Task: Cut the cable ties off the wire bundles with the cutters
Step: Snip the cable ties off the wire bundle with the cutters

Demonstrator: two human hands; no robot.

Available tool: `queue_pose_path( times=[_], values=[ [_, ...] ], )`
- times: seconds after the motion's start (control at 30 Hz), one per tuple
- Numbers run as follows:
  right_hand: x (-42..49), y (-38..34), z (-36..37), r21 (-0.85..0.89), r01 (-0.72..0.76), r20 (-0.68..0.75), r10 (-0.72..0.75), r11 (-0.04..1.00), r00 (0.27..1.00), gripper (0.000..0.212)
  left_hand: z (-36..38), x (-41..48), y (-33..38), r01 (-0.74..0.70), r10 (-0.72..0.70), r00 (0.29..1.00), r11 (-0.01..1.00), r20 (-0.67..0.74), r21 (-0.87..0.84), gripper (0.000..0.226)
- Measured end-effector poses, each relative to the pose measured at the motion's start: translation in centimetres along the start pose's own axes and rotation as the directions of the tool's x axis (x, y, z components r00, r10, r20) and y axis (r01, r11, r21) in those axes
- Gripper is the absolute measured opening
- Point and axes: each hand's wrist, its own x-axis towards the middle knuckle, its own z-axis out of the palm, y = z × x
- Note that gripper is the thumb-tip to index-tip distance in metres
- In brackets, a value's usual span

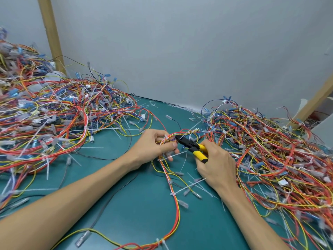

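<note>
1. Cable tie (165, 137): a thin white strap round the wire bundle (180, 132), held just above the counter (137, 204) at the centre of view.
2. The left hand (155, 147) pinches the bundle beside the tie; the right hand (216, 165) grips the cutters (191, 147) by their yellow handles, nose at the wires.
3. The bundle is likely light and floppy, the tie stiff but small. Hold close beside it, since the insulation would nick easily.

1 head-worn camera looks forward and down, close over the table (144, 213).
</note>
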Motion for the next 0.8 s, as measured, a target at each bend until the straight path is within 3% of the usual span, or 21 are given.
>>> queue_pose_path(
  times=[0.3,0.8],
  values=[
    [0.04,0.05,0.09,0.026,0.036,0.008,-0.037,0.999,0.999,0.028,-0.02,0.07,-0.06,0.012,-0.012,1.000,0.999,0.007,0.039,0.020],
    [0.01,-0.20,-0.11,-0.027,0.049,0.002,-0.049,0.998,0.999,0.025,-0.03,0.06,-0.16,0.023,-0.024,1.000,0.998,0.016,0.063,0.016]
  ],
)
